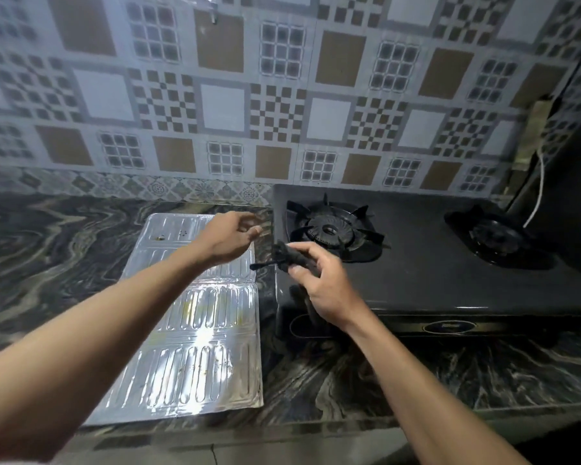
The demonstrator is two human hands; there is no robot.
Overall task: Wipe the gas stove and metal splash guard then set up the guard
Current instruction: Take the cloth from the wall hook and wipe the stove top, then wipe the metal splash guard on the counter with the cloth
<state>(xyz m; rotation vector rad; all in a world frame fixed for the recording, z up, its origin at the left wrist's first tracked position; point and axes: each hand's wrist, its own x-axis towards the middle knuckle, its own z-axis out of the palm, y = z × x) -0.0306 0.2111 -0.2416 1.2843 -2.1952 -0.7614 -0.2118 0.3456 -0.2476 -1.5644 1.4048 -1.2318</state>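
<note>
Ribbed shiny metal splash guard [195,330], glossy black stove [433,273], polished veined stone counter [47,250].

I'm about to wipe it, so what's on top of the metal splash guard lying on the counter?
The splash guard lies flat on the counter, with small brownish and yellowish specks scattered across its panels. The left hand and forearm cover part of it, so that part cannot be seen.

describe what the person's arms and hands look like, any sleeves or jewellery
Both forearms are bare as far as the frame shows: no sleeves, gloves, watch or bracelets. The left hand and right hand show no rings on the visible fingers. Nails look short and unpainted.
</note>
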